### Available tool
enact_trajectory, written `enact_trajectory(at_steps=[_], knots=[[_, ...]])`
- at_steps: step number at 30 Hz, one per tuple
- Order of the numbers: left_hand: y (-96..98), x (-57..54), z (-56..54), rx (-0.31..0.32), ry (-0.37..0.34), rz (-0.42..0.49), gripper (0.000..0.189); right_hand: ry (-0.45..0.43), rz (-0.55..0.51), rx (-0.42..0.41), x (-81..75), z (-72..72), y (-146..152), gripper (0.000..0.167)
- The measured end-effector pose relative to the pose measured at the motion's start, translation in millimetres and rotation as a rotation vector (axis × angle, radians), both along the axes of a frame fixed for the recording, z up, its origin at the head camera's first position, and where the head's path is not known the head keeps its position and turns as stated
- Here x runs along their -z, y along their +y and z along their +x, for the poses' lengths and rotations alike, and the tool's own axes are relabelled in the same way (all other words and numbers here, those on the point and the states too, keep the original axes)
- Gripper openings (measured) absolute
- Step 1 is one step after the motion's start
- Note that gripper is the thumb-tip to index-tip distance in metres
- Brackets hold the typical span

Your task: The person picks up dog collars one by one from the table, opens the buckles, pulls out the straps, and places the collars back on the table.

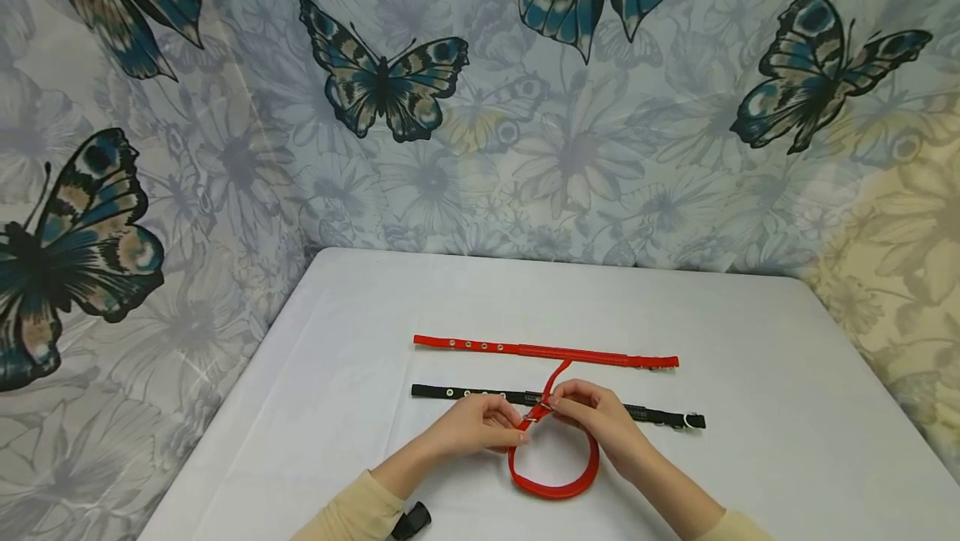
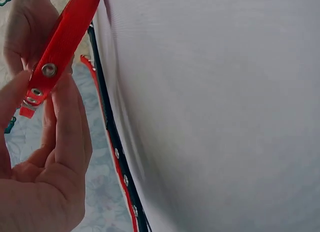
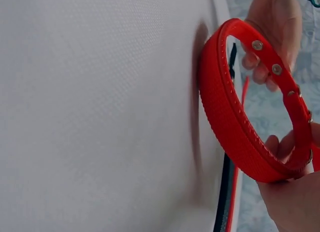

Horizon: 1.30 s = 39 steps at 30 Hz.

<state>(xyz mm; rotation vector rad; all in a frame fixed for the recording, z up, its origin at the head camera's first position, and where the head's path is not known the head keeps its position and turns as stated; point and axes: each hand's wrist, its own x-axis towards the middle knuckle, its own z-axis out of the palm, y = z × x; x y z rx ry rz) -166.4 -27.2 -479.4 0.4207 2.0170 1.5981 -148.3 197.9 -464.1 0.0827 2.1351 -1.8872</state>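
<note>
A red collar is bent into a loop, held upright over the white table between both hands. My left hand pinches its strap beside the metal buckle, thumb and fingers on either side. My right hand grips the collar near the buckle, where the strap's free end sticks up. Metal eyelets line the strap in the left wrist view, close to the left hand. In the right wrist view the wide padded part of the loop faces the camera, with the right hand at its lower end.
Behind the hands a black collar lies stretched out, partly covered by them. Farther back lies a second red collar, also straight. A small black object shows by the left sleeve. Butterfly-patterned cloth hangs behind the white table.
</note>
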Motion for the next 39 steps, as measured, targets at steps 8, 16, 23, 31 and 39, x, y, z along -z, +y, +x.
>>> enact_trajectory(at_steps=[8,16,23,31,39], knots=[[3.3,2.0,0.1,-0.105,0.014,0.042,0.017,-0.084,-0.082,0.058,-0.1,1.2,-4,0.027],[3.3,1.7,1.2,-0.089,0.047,0.041,0.015,-0.101,-0.072,0.064,0.4,2.6,-3,0.028],[2.5,1.6,2.0,-0.06,0.088,0.01,0.016,-0.118,-0.054,0.087,1.4,4.2,-4,0.027],[0.4,-0.2,2.3,-0.056,0.126,-0.004,0.017,-0.105,-0.042,0.187,2.3,4.4,-8,0.025],[0.1,-1.5,1.4,-0.064,0.193,-0.011,0.013,-0.117,-0.048,0.153,0.4,6.2,-11,0.026]])
